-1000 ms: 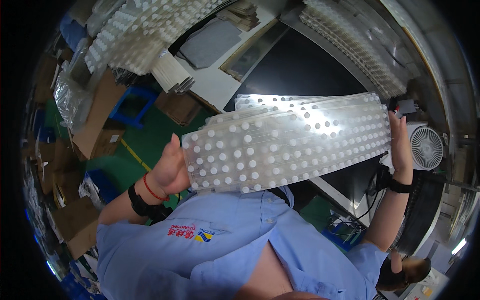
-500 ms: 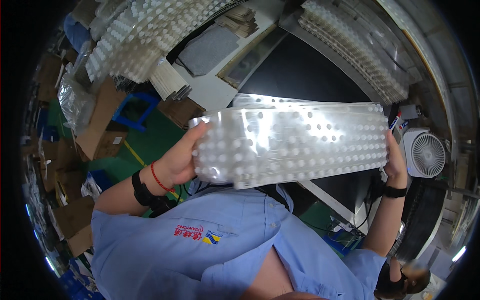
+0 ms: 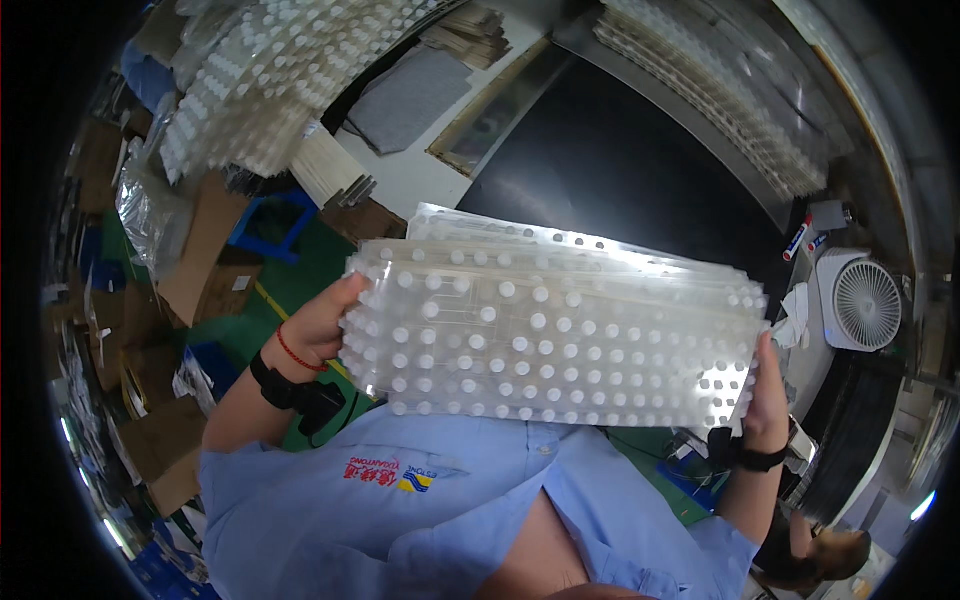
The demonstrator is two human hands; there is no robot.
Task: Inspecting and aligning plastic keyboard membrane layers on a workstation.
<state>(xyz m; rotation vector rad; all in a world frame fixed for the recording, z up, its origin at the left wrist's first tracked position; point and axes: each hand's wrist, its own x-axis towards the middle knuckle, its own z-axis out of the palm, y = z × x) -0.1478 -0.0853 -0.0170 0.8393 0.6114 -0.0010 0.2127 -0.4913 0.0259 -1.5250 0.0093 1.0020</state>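
Note:
I hold a stack of clear plastic sheets with white round dots (image 3: 540, 345) in front of my chest, one end in each hand. My left hand (image 3: 328, 315) grips the stack's left edge, thumb on top and fingers mostly hidden beneath. At the right edge, my right hand (image 3: 768, 395) is closed round the sheets with its thumb upward; its other fingers are largely out of sight. Some sheets at the back fan out past the far edge of the pile.
Beyond the stack lies a black work surface (image 3: 610, 150). More dotted sheets (image 3: 700, 90) are piled at the far right, and another pile (image 3: 270, 80) at the far left. A white fan (image 3: 862, 300) and red-and-white markers (image 3: 797, 240) stand right. A blue stool (image 3: 272, 225) is left.
The stack has come nearer my body and tilted, its dotted top now showing more fully. Both hands have moved down with it, still gripping its ends.

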